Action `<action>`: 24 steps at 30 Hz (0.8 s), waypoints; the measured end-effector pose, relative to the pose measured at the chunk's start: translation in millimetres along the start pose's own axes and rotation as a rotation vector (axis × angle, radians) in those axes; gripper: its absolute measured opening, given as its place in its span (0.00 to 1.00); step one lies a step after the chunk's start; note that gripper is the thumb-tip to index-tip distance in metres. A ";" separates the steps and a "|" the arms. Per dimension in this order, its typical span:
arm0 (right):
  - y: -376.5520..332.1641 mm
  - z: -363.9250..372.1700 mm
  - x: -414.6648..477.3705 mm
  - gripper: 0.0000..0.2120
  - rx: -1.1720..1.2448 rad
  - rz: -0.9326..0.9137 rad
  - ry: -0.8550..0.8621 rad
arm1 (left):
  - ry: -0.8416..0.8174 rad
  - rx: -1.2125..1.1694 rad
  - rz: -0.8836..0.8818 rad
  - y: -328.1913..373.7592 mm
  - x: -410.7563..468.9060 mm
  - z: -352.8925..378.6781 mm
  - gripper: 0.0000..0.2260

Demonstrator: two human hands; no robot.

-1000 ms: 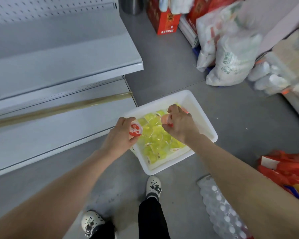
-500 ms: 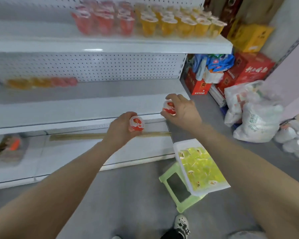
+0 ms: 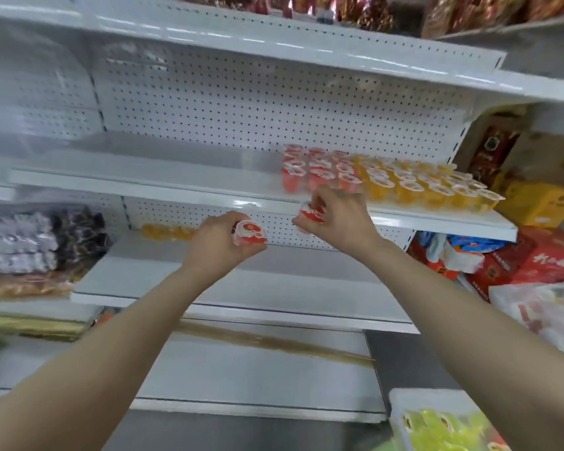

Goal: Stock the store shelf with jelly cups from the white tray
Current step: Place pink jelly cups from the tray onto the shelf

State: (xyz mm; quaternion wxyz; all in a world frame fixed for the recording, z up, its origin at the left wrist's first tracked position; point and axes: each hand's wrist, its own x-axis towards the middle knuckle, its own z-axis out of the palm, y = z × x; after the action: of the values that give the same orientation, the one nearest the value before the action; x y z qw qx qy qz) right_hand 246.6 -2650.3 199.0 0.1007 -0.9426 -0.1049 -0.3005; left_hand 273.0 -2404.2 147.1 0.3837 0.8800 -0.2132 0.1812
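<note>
Lids on left cup (image 3: 249, 234) & right cup (image 3: 311, 213): white w/ red print; bodies pinkish-red. White shelf (image 3: 144, 177); back panel (image 3: 274, 112) white w/ rows of small dark dots. Stocked: red cups (image 3: 316, 172), then orange-yellow cups (image 3: 420, 187), white lids. White tray (image 3: 401, 398) w/ yellow-green cups (image 3: 443, 428). Yellow box (image 3: 534, 203), red cartons (image 3: 534, 265).

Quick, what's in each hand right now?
Left hand: holding a red jelly cup.
Right hand: holding a second red jelly cup.
</note>
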 end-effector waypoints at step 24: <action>71.5 95.6 294.5 0.11 0.343 0.292 -0.295 | 0.077 -0.014 -0.064 -69.0 240.0 14.6 0.26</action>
State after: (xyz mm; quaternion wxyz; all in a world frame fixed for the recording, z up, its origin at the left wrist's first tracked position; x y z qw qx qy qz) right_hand 552.0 -2654.1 286.6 0.2847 -0.9505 -0.0309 -0.1201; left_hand 513.2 -2429.5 212.3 0.4033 0.8761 -0.1716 0.2009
